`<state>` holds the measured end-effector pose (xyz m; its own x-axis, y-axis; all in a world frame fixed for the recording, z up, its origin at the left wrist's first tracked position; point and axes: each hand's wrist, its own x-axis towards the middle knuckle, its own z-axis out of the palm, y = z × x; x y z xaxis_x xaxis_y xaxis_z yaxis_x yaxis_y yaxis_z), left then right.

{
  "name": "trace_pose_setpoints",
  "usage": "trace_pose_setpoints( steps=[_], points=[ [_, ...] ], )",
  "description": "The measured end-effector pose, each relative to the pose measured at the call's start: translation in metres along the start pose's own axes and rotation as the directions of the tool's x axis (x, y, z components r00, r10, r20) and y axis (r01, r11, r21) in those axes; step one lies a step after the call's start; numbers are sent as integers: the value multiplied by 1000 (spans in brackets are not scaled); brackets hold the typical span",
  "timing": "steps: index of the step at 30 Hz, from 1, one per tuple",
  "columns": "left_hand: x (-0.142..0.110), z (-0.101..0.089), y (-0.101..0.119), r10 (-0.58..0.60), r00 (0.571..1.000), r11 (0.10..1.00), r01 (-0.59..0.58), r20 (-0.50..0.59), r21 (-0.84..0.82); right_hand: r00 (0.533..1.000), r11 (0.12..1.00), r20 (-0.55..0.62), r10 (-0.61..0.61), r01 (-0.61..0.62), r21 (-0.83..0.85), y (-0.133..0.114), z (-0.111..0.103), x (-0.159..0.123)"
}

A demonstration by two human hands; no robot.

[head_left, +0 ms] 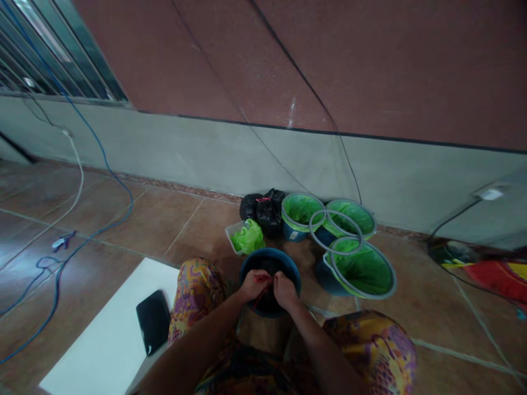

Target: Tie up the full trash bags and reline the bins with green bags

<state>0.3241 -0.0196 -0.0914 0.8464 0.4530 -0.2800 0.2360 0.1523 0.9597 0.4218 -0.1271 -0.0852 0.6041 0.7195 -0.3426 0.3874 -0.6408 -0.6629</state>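
Observation:
A dark blue bucket (291, 262) stands on the floor between my knees, with a black bag (269, 266) inside it. Above its opening my left hand (255, 285) and my right hand (285, 289) meet, fingers pinched closed. A thin red drawstring (262, 278) shows at the left fingers and trails down toward the bag; the right fingertips close on it near the middle. How the drawstring joins the bag is too dark to see. Just beyond the bucket, a small white tub (233, 229) holds a crumpled bright green bag (249, 237).
Several bins with green liners, one a front bin (366, 269), stand to the right, with loose grey rings (316, 237) across them. Stuffed black bags (269, 216) lean by the wall. A phone (153, 321) lies on a white board (111, 318) at left. A blue cable (102, 148) crosses the floor.

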Motion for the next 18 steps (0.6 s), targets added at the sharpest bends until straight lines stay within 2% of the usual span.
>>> trace_pose_setpoints(
  steps=[3,6,9,13,14,18],
  points=[
    [0,0,0,-3,1000,1000,4,-21,9,998,999,-64,-29,26,-41,-2,-8,2],
    [0,-2,-1,-10,998,1000,10,-57,-6,997,986,-76,35,-22,164,0,-12,3],
    [0,-3,-2,-11,998,998,7,-66,-57,995,927,20,102,-102,362,4,-8,1],
    [0,-2,-6,1,997,996,-8,-80,-85,975,789,165,147,-216,575,7,2,-7],
    [0,-1,-7,4,996,996,-12,-90,-85,976,778,160,147,-214,591,7,5,-9],
    [0,0,-12,-7,996,995,-1,-84,-96,984,824,96,151,-179,537,6,10,-9]
  ],
)
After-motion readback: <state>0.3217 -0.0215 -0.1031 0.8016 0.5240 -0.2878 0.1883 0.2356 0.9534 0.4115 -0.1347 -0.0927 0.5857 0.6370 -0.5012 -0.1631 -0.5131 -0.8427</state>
